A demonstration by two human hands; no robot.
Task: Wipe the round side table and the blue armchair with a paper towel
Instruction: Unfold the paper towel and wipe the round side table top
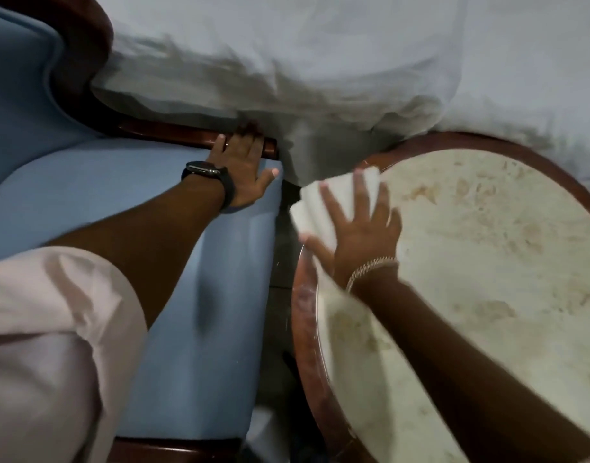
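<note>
The round side table (pixel 487 262) fills the right side, with a cream marbled top and a dark red-brown wooden rim. My right hand (pixel 360 228) lies flat with fingers spread on a folded white paper towel (pixel 323 208), pressing it onto the table's left edge. The blue armchair (pixel 203 329) is on the left, with a blue seat cushion and a glossy dark wooden frame. My left hand (pixel 243 168), with a black watch on the wrist, rests flat on the far corner of the seat, its fingers over the wooden rail.
A bed with rumpled white sheets (pixel 320 61) runs along the far side, touching both chair and table. A narrow dark gap of floor (pixel 280 262) separates chair and table. My pale pink sleeve (pixel 53 345) fills the lower left.
</note>
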